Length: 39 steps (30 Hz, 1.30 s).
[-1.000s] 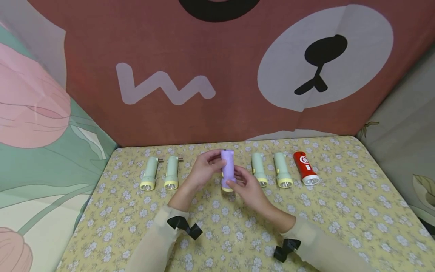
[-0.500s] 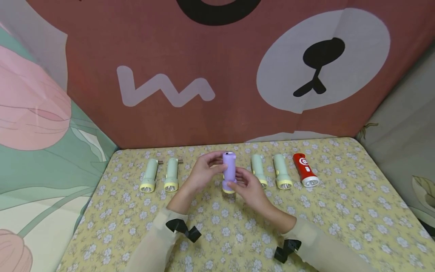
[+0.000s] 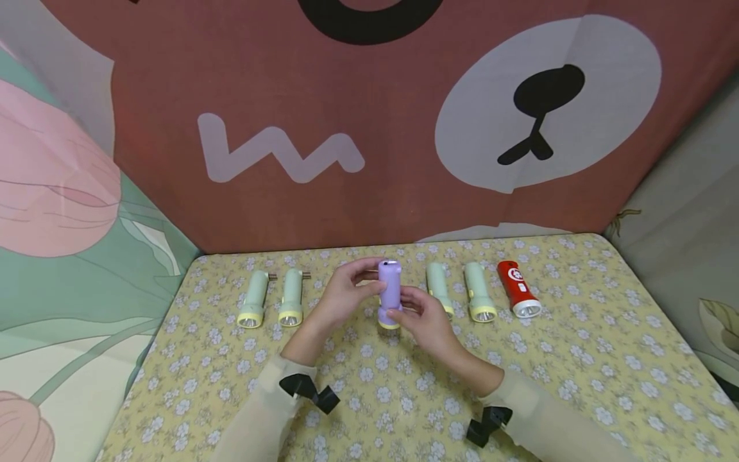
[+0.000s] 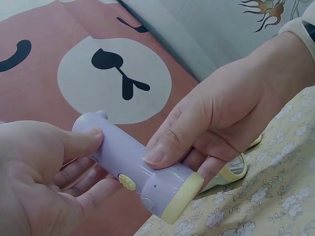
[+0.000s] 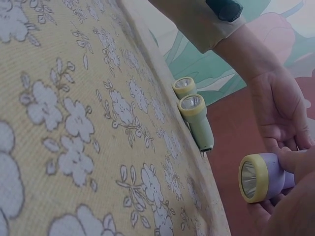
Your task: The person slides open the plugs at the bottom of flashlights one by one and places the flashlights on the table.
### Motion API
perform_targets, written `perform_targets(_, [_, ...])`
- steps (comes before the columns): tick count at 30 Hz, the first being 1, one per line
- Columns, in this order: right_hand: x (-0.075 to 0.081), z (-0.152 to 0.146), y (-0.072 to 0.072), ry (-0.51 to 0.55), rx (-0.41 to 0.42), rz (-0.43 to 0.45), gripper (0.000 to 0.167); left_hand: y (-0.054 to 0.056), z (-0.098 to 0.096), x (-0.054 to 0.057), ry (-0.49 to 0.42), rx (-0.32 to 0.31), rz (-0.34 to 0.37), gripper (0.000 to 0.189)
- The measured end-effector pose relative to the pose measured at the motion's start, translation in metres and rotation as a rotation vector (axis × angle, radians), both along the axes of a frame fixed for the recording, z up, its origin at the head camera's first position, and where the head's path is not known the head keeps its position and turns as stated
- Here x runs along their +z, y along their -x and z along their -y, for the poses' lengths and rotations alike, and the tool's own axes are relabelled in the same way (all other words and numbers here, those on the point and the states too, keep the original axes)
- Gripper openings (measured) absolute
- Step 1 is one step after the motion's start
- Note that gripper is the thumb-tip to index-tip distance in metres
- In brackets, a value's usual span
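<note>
Tilted slightly since a second ago, the purple torch shows more of its tail end — pinched by the left hand, while the right hand grips its lamp end. It seems lifted off the cloth, not yet set down. Left of the left hand lie two green torches, prongs out; none plainly show on the purple one. Right of the right hand — which partly covers the nearer — lie two more green torches and a red torch.
</note>
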State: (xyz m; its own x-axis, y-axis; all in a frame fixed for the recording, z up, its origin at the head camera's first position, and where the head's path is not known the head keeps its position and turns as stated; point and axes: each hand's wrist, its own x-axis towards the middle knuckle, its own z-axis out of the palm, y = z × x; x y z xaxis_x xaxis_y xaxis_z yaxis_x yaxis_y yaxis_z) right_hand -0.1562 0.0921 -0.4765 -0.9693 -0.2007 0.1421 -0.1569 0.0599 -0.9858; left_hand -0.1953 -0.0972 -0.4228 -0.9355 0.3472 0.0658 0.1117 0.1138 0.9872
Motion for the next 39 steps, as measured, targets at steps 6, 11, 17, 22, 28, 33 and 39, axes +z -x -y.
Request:
perform_targets(6, [0.001, 0.0, 0.0, -0.003, -0.028, 0.001, 0.04, 0.0, 0.002, -0.001, 0.003, -0.034, -0.045, 0.044])
perform_targets(11, [0.001, -0.001, -0.001, 0.015, -0.043, 0.008, 0.037, 0.0, 0.004, -0.001, 0.001, -0.069, -0.084, 0.043])
perform_targets(17, [0.001, -0.001, -0.001, 0.027, -0.055, 0.009, 0.036, -0.001, 0.006, -0.001, 0.007, -0.097, -0.114, 0.043])
perform_targets(22, [0.001, 0.0, -0.001, 0.042, -0.054, 0.01, 0.032, -0.003, 0.007, 0.001, 0.001, -0.115, -0.11, 0.043])
perform_targets(28, [0.002, 0.0, -0.003, 0.052, -0.05, -0.002, 0.032, -0.006, 0.011, 0.006, -0.018, -0.152, -0.059, 0.037])
perform_targets(33, [0.004, -0.001, -0.003, 0.057, -0.041, 0.006, 0.033, -0.007, 0.013, 0.012, -0.052, -0.193, -0.023, 0.036])
perform_targets(39, [0.004, -0.001, -0.003, 0.061, -0.031, 0.004, 0.032, -0.01, 0.014, 0.019, -0.057, -0.205, 0.01, 0.035])
